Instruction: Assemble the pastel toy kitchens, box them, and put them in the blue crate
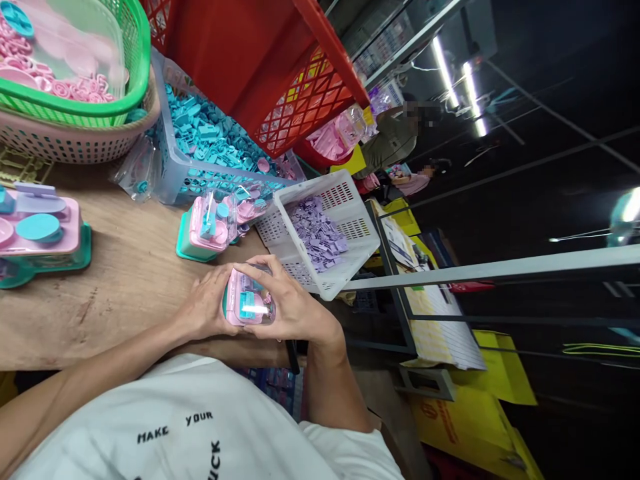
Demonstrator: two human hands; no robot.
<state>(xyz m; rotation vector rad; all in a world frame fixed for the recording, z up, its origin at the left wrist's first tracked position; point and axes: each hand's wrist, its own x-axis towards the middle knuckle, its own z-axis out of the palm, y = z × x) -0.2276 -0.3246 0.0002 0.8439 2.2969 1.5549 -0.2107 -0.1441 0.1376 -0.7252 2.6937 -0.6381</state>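
Between my two hands is a small pink and teal toy case [234, 301] with a clear cover [260, 310]; pink and blue pieces show through it. My left hand [207, 303] wraps the case's left side. Across the clear cover, my right hand [290, 303] is closed with its fingers over the top and bottom edges. The case is close to the table's front edge, near my shirt. Just beyond it on the table stands a similar teal and pink case [203, 230] with blue and pink pieces on top.
More pink and teal cases [75, 223] stand at the left. Behind are a green basket [143, 67] of pink parts, a clear bin [170, 147] of blue parts and a red crate [225, 53]. A white basket [363, 240] of purple parts tilts at the right. Other people are farther back.
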